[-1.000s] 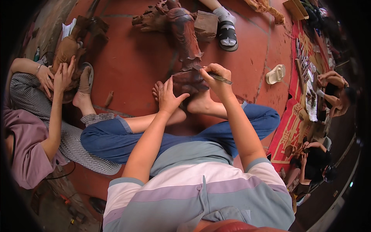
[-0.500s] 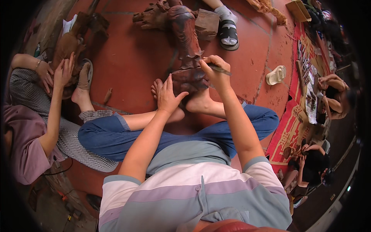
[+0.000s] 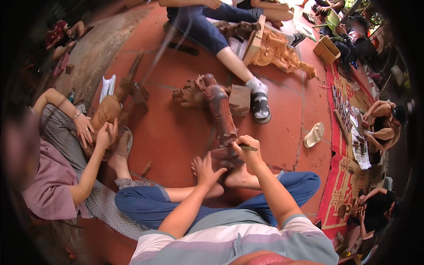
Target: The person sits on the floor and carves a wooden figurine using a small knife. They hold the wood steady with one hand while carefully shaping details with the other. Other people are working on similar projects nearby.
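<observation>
Red floor tiles (image 3: 282, 141) with grey joints spread under everything, bending toward the rim. Taking the dark wood carving (image 3: 219, 112) as the clock's centre, with twelve pointing away from the person, it lies on those tiles, its near end between the person's bare feet at six o'clock. Large pale markings, too curved to make out with certainty, cover the red mat (image 3: 338, 176) between three and four o'clock; a row of slim tools (image 3: 342, 104) sits just before three. At about five o'clock the right hand (image 3: 248, 151) is closed round a thin metal-coloured tool (image 3: 249, 147), held across the carving's near end. The left hand (image 3: 208, 172) is at six o'clock, unclenched with thumb and fingers spread, at the side of that same end; whether it presses on the wood I cannot tell. A squared wooden block (image 3: 240, 100) is beside the carving at two o'clock, a black sandal (image 3: 261, 107) on another person's foot just before three, and a pale slipper (image 3: 314, 135) just past three. Between one and two lies an orange wood carving (image 3: 278, 52). At nine, a co-worker's hands rest at a brown carving (image 3: 108, 109)
</observation>
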Demonstrator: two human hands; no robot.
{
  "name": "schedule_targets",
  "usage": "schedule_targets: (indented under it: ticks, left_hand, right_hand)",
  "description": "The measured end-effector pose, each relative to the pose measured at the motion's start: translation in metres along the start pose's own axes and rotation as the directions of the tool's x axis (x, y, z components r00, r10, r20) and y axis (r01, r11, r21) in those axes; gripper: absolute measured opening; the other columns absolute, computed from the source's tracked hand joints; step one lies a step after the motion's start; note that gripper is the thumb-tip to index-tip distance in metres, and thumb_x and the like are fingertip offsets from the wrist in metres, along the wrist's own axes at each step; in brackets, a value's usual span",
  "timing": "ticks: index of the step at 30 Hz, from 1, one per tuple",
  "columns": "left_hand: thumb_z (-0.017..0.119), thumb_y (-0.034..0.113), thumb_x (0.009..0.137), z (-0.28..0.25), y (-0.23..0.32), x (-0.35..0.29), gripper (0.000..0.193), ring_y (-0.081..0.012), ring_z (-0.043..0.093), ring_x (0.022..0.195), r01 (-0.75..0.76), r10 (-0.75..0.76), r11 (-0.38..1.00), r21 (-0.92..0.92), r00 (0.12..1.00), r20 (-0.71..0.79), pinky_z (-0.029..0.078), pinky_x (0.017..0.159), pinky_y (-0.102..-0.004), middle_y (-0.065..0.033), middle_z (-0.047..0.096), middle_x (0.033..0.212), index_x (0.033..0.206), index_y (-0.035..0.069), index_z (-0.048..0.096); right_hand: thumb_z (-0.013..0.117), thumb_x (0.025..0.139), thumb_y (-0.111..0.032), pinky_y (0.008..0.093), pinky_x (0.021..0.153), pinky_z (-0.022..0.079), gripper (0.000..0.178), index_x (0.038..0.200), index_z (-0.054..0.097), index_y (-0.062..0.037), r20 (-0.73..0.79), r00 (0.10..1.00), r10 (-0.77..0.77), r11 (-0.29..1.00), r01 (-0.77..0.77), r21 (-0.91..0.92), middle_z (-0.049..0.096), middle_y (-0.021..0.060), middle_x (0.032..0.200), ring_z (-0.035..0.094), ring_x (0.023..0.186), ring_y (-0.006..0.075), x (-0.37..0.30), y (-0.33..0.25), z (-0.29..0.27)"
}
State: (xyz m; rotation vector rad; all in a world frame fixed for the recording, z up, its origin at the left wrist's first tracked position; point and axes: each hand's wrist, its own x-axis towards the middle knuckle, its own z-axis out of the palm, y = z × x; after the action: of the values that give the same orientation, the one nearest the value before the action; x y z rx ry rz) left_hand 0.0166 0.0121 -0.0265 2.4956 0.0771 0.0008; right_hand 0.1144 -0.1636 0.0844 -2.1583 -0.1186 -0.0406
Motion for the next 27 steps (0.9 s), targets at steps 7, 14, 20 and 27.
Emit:
schedule_targets:
  ticks: [7,14,20,27]
  left_hand:
    - [0.079,0.061,0.064,-0.005,0.001,-0.001,0.102,-0.0417,0.039,0.114,0.024,-0.024,1.0,0.014,1.0,-0.015,0.03,0.099,-0.0538,-0.0256,0.045,0.12,0.143,0.006,0.044]
    - [0.078,0.063,0.063,0.003,-0.006,-0.001,0.105,-0.0417,0.04,0.112,0.019,-0.019,0.999,0.027,1.0,-0.018,0.03,0.098,-0.054,-0.0266,0.045,0.118,0.144,0.007,0.042]
    - [0.08,0.061,0.064,0.006,-0.004,-0.003,0.102,-0.0409,0.041,0.11,-0.015,0.018,0.998,0.053,0.998,-0.054,0.032,0.095,-0.0519,-0.0265,0.046,0.117,0.142,0.007,0.044]
    - [0.081,0.058,0.063,0.0,-0.003,0.001,0.102,-0.0422,0.039,0.114,0.013,-0.013,1.0,0.002,1.0,-0.009,0.03,0.1,-0.0524,-0.026,0.046,0.123,0.142,0.005,0.044]
  right_hand:
    - [0.075,0.076,-0.014,0.0389,0.065,0.053,0.012,0.082,0.067,-0.0073,-0.017,0.976,-0.218,0.971,0.215,-0.11,0.064,0.0108,0.078,0.065,0.073,0.0299,-0.025,0.002,-0.003]
    - [0.072,0.074,-0.011,0.0379,0.065,0.051,0.009,0.077,0.067,-0.0038,0.287,0.957,-0.039,0.998,0.049,-0.028,0.062,0.0121,0.078,0.064,0.073,0.0293,-0.004,-0.024,-0.027]
    - [0.075,0.074,-0.009,0.0364,0.059,0.051,0.013,0.073,0.065,-0.002,-0.134,0.962,-0.236,0.97,0.24,0.019,0.061,0.0114,0.074,0.063,0.064,0.0264,0.004,0.009,-0.002]
    - [0.075,0.075,-0.008,0.0345,0.055,0.047,0.011,0.074,0.066,-0.0024,-0.072,0.973,-0.218,0.976,0.218,-0.002,0.058,0.0107,0.07,0.058,0.059,0.0239,0.003,0.008,-0.006]
